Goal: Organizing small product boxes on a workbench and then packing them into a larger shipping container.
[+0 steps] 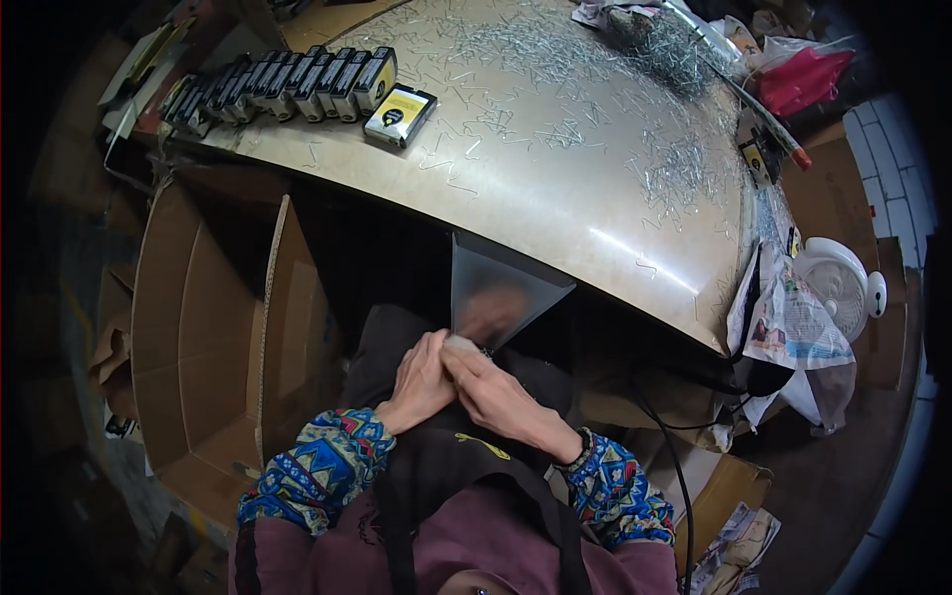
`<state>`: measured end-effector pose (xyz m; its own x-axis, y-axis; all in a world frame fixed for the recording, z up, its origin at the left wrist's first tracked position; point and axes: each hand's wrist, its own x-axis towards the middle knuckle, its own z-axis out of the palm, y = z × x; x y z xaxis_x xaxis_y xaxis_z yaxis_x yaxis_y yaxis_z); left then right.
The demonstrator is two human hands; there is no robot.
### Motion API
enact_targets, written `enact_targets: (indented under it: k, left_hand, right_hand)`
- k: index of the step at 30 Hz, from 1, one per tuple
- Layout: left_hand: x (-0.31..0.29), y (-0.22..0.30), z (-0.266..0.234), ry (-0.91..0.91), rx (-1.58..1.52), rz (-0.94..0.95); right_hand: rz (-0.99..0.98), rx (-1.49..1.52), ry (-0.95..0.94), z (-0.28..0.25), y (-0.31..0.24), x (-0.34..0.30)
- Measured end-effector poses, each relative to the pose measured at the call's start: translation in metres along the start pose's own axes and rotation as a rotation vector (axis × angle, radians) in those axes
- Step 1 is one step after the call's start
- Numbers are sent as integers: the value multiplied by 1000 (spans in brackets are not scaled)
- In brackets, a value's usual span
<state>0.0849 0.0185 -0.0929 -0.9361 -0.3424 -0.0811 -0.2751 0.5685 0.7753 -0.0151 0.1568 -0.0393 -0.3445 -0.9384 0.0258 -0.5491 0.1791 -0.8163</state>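
Note:
My left hand (pixel 420 381) and my right hand (pixel 496 395) meet in front of my dark apron, below the table edge. The fingers of both are closed together around a small whitish thing (pixel 464 343), perhaps thin plastic. My fingers hide most of it, so its kind does not show. Just beyond my fingertips, a grey triangular panel (pixel 521 273) hangs from the table edge. A blurred skin-toned patch shows on or through that panel.
Small bent metal wires (pixel 684 164) lie scattered over the table (pixel 446 149). A row of black-and-yellow boxes (pixel 312 84) lines its left edge, with one box (pixel 400 114) lying apart. Left is an open cardboard carton (pixel 213 347); right are a white fan (pixel 833 283), newspaper (pixel 788 322) and a black cable (pixel 674 446).

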Motion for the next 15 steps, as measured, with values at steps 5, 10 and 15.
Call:
enact_targets:
  k: [5, 10, 15]
  left_hand:
    - [-8, 9, -36, -5, -133, 7]
    - [23, 39, -43, 113, -177, 150]
    - [39, 51, -51, 167, -180, 179]
  right_hand:
    - [145, 231, 325, -37, -9, 14]
    - [260, 222, 303, -61, -27, 24]
    - [429, 270, 431, -68, -20, 29]
